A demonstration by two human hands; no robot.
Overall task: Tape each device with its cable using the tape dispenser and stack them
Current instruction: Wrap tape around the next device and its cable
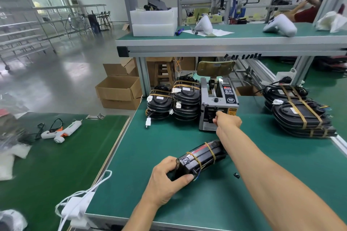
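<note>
My left hand (167, 178) grips the near end of a black device (201, 157) lying tilted on the green table (187, 202); two yellowish tape bands wrap the device with its cable. My right hand (226, 121) reaches to the outlet of the grey tape dispenser (218, 105), fingers curled at the slot; any tape piece between them is too small to see. Two stacks of taped devices (174, 99) stand left of the dispenser. Another stack of taped devices (300, 112) lies at the right.
A white glue gun (60, 131) lies on the left table. Cardboard boxes (120, 90) sit on the floor behind. A white power strip and cable (77, 206) hang at the near edge. An upper shelf (225, 41) carries white parts. A small black bit (236, 175) lies by my right forearm.
</note>
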